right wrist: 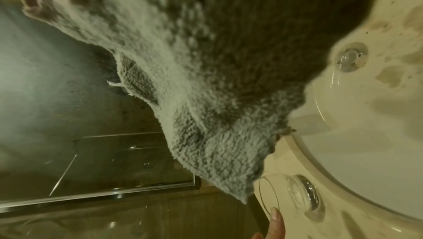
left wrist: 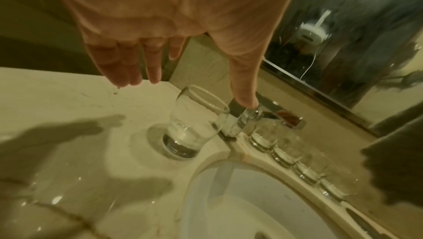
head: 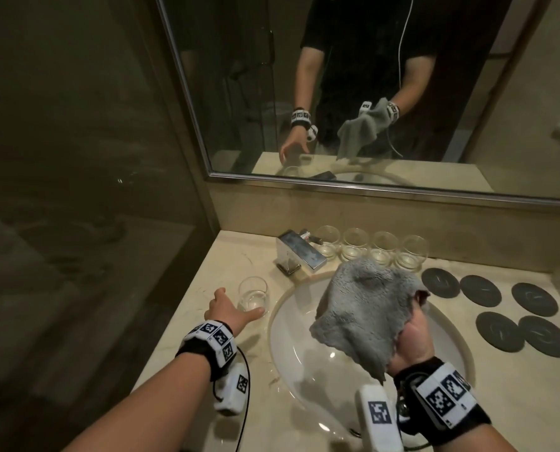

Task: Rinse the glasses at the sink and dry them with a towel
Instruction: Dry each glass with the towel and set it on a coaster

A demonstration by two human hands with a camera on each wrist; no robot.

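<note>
One clear glass (head: 253,293) stands upright on the beige counter, left of the sink basin (head: 299,350). My left hand (head: 236,305) hovers right by it with straight fingers (left wrist: 123,65) on its left and the thumb along its near side; no grip shows. The same glass (left wrist: 194,123) sits below the palm in the left wrist view. My right hand (head: 414,324) holds a grey fluffy towel (head: 363,308) bunched up over the basin. The towel (right wrist: 206,61) fills the right wrist view, with the glass (right wrist: 295,195) past its corner. The right fingertips are hidden by cloth.
Several more glasses (head: 370,246) stand in a row against the back wall behind the square chrome faucet (head: 299,252). Several dark round coasters (head: 500,308) lie right of the basin. A mirror hangs above; a glass partition closes the left side.
</note>
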